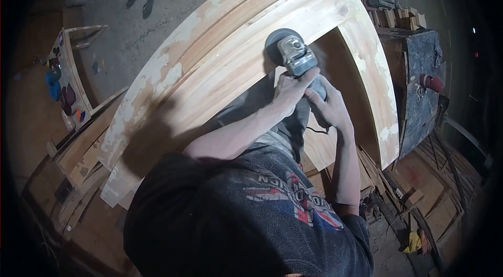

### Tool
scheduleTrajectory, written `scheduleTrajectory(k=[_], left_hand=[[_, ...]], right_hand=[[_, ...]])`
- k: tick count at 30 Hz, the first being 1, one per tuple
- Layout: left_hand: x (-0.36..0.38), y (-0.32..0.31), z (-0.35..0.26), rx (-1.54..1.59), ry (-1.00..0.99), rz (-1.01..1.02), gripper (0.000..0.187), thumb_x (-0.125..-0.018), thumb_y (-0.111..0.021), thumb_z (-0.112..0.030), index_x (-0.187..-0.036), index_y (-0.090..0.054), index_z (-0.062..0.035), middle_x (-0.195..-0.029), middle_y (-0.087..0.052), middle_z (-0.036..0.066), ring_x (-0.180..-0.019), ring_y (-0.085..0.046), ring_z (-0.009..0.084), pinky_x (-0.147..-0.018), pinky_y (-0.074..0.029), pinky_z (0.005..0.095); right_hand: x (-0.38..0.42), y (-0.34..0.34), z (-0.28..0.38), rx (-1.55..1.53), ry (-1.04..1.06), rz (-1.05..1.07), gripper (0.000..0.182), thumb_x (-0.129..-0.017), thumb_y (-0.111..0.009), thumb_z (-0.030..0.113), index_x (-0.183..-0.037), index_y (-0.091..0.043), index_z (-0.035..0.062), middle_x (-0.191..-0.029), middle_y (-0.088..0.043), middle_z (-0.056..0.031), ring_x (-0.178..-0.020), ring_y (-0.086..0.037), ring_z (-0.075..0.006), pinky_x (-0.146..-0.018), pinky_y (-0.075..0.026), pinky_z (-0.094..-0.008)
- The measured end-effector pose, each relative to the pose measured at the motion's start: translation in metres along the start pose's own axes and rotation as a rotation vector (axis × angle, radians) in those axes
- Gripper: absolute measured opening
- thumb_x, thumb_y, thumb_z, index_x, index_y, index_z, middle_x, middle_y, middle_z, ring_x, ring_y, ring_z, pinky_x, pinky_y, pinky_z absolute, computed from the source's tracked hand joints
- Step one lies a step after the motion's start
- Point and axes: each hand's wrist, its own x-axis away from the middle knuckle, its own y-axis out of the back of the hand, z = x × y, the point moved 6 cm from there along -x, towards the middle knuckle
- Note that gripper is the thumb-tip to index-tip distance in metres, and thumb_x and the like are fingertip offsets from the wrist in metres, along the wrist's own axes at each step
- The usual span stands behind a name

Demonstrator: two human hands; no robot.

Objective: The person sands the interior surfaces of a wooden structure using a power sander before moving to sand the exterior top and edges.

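Note:
An angle grinder (pixel 299 58) with a metal head is held over a large curved wooden frame (pixel 220 70). Its dark round disc (pixel 272 46) overlaps a pale plank of the frame in this view. My left hand (pixel 289 91) is closed round the grinder just behind its head. Farther back on the blue-grey body, my right hand (pixel 334 106) wraps the grip. A dark cord hangs below that hand. Cream filler patches (pixel 142 100) mark the frame's outer left band, and more show on its right curved board (pixel 369 59).
A dark, scuffed box (pixel 423 91) stands at the right, with a dark red cup-like object (pixel 432 83) on it. Wood offcuts (pixel 401 17) lie behind. Slippers (pixel 148 6) rest on the concrete floor. Boards (pixel 86 159) lean at lower left.

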Motion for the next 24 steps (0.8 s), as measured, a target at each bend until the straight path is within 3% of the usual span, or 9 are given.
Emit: scheduleTrajectory(k=[2, 3, 6, 7, 10, 14, 16, 20, 24], left_hand=[[-0.011, -0.016, 0.002, -0.016, 0.013, 0.103, 0.062, -0.084, -0.084, -0.053, -0.109, -0.069, 0.0014, -0.099, -0.071, 0.009, -0.090, -0.066, 0.0135, -0.076, -0.055, 0.0331], [-0.018, -0.014, 0.005, -0.072, 0.140, 0.048, 0.048, -0.083, -0.090, -0.036, -0.110, -0.068, -0.0030, -0.101, -0.071, 0.006, -0.089, -0.067, 0.0120, -0.078, -0.055, 0.0299], [-0.015, -0.017, -0.008, 0.010, 0.229, 0.093, 0.050, -0.083, -0.089, -0.035, -0.114, -0.067, -0.0021, -0.101, -0.071, 0.007, -0.089, -0.068, 0.0132, -0.079, -0.056, 0.0295], [-0.011, -0.010, -0.008, -0.002, 0.190, 0.110, 0.064, -0.080, -0.088, -0.049, -0.114, -0.067, 0.0006, -0.106, -0.069, 0.009, -0.092, -0.066, 0.0154, -0.080, -0.055, 0.0346], [0.015, 0.028, -0.010, 0.129, 0.025, -0.003, 0.061, -0.083, -0.088, -0.043, -0.118, -0.064, 0.0005, -0.107, -0.069, 0.009, -0.094, -0.067, 0.0161, -0.083, -0.056, 0.0341], [0.084, 0.090, -0.022, 0.115, 0.274, -0.205, 0.058, -0.086, -0.087, -0.036, -0.124, -0.061, -0.0006, -0.117, -0.068, 0.009, -0.102, -0.068, 0.0158, -0.084, -0.057, 0.0310], [0.103, 0.135, -0.004, 0.155, 0.285, -0.272, 0.059, -0.090, -0.084, -0.034, -0.132, -0.057, -0.0032, -0.125, -0.065, 0.009, -0.109, -0.066, 0.0172, -0.088, -0.058, 0.0323], [0.139, 0.161, -0.011, 0.398, -0.003, -0.318, 0.056, -0.095, -0.079, -0.029, -0.139, -0.052, -0.0065, -0.134, -0.060, 0.011, -0.124, -0.060, 0.0183, -0.096, -0.058, 0.0348], [0.127, 0.167, -0.002, 0.221, 0.070, -0.393, 0.059, -0.087, -0.085, -0.039, -0.127, -0.061, -0.0034, -0.117, -0.069, 0.008, -0.103, -0.070, 0.0176, -0.085, -0.060, 0.0318]], right_hand=[[-0.001, 0.006, -0.015, -0.016, -0.026, -0.007, 0.061, -0.097, -0.068, 0.043, -0.140, -0.056, 0.0018, -0.115, -0.073, -0.0228, -0.110, -0.072, -0.0339, -0.094, -0.054, -0.0434], [-0.002, 0.007, -0.023, -0.067, -0.097, -0.004, 0.061, -0.097, -0.068, 0.043, -0.140, -0.056, 0.0021, -0.117, -0.072, -0.0226, -0.111, -0.072, -0.0330, -0.094, -0.053, -0.0430], [-0.009, 0.001, -0.037, -0.140, -0.120, -0.014, 0.061, -0.097, -0.068, 0.044, -0.140, -0.056, 0.0026, -0.117, -0.072, -0.0221, -0.111, -0.071, -0.0313, -0.094, -0.053, -0.0432], [-0.009, -0.005, -0.027, -0.101, -0.049, -0.021, 0.061, -0.096, -0.068, 0.044, -0.139, -0.057, 0.0024, -0.117, -0.072, -0.0225, -0.110, -0.071, -0.0326, -0.094, -0.053, -0.0435], [-0.004, -0.033, 0.003, -0.009, 0.076, 0.059, 0.060, -0.096, -0.069, 0.044, -0.138, -0.058, 0.0028, -0.118, -0.070, -0.0253, -0.112, -0.069, -0.0371, -0.096, -0.052, -0.0436], [0.008, -0.090, 0.027, 0.073, 0.187, 0.159, 0.072, -0.092, -0.068, 0.050, -0.145, -0.051, 0.0037, -0.110, -0.071, -0.0319, -0.107, -0.069, -0.0483, -0.094, -0.054, -0.0501], [0.015, -0.118, 0.042, 0.098, 0.191, 0.239, 0.078, -0.091, -0.067, 0.053, -0.147, -0.048, 0.0014, -0.108, -0.070, -0.0345, -0.105, -0.068, -0.0501, -0.094, -0.054, -0.0516], [0.023, -0.161, 0.063, 0.157, 0.250, 0.349, 0.080, -0.092, -0.065, 0.054, -0.146, -0.046, -0.0019, -0.103, -0.069, -0.0360, -0.100, -0.069, -0.0507, -0.091, -0.054, -0.0537], [0.026, -0.151, 0.061, 0.156, 0.212, 0.294, 0.078, -0.092, -0.065, 0.053, -0.145, -0.046, -0.0014, -0.101, -0.069, -0.0365, -0.099, -0.069, -0.0503, -0.088, -0.055, -0.0540]])
